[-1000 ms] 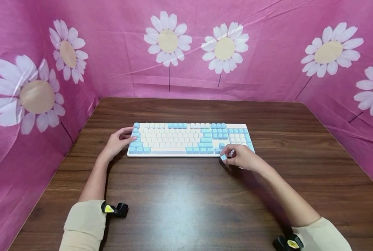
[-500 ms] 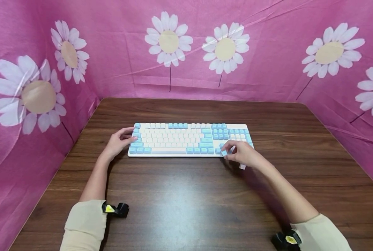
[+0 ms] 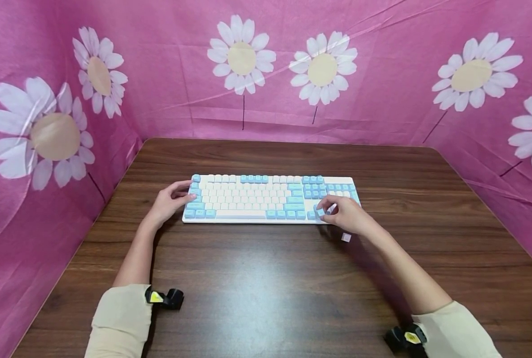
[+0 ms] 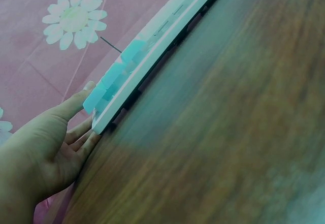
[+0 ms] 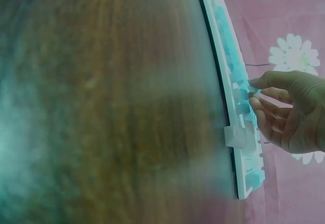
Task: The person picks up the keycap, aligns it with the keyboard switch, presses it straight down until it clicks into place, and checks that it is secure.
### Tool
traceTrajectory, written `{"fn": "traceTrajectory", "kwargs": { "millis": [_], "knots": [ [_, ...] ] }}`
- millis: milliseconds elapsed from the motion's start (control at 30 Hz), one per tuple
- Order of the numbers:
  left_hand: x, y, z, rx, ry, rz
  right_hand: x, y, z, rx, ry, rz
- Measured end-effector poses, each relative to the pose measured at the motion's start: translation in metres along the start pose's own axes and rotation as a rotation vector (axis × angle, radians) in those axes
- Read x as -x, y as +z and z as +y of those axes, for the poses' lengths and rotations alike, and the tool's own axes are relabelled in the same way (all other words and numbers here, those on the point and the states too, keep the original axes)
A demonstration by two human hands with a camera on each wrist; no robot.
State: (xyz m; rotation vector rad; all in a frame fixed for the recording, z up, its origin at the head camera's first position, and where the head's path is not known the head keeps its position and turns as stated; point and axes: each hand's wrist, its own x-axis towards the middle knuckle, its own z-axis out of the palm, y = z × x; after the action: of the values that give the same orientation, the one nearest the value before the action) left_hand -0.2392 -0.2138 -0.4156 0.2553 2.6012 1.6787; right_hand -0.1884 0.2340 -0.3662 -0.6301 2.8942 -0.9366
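Note:
A white and light-blue keyboard (image 3: pixel 241 215) lies on the wooden table. At its left end my left hand (image 3: pixel 167 204) holds it, thumb over the blue edge keys and fingers against the side, as the left wrist view shows. My right hand (image 3: pixel 346 215) is over the lower right part, pinching a light-blue keycap (image 3: pixel 321 212) between thumb and fingertips, close above the arrow keys. In the right wrist view the fingertips partly cover this keycap. A loose white keycap (image 3: pixel 346 237) lies on the table just in front of the keyboard. My right hand hides part of the number pad.
The brown wooden table (image 3: pixel 248 288) stretches around the keyboard on all sides. Behind and beside it hangs a pink cloth (image 3: pixel 158 64) printed with white daisies. Black wrist cameras (image 3: pixel 171 299) are strapped at both sleeves.
My right hand has carried the light-blue keycap from in front of the keyboard up and back over the arrow keys. The loose white keycap has come into fuller view. My left hand stays put.

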Motion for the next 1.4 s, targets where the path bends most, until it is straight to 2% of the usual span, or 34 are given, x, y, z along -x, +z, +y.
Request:
{"fn": "traceTrajectory", "kwargs": {
  "millis": [233, 400, 1100, 1400],
  "knots": [
    [0.000, 0.000, 0.000, 0.004, -0.008, -0.001, 0.000, 0.003, 0.001, 0.048, 0.048, 0.057],
    [0.000, 0.000, 0.000, -0.005, 0.002, 0.002, 0.000, 0.005, 0.004, 0.076, 0.039, 0.100],
    [0.000, 0.000, 0.001, -0.012, -0.007, 0.006, 0.001, 0.012, 0.015, 0.025, 0.051, 0.134],
    [0.001, -0.001, 0.003, -0.015, -0.023, -0.005, 0.002, 0.014, 0.017, 0.035, -0.003, 0.155]
  ]
}}
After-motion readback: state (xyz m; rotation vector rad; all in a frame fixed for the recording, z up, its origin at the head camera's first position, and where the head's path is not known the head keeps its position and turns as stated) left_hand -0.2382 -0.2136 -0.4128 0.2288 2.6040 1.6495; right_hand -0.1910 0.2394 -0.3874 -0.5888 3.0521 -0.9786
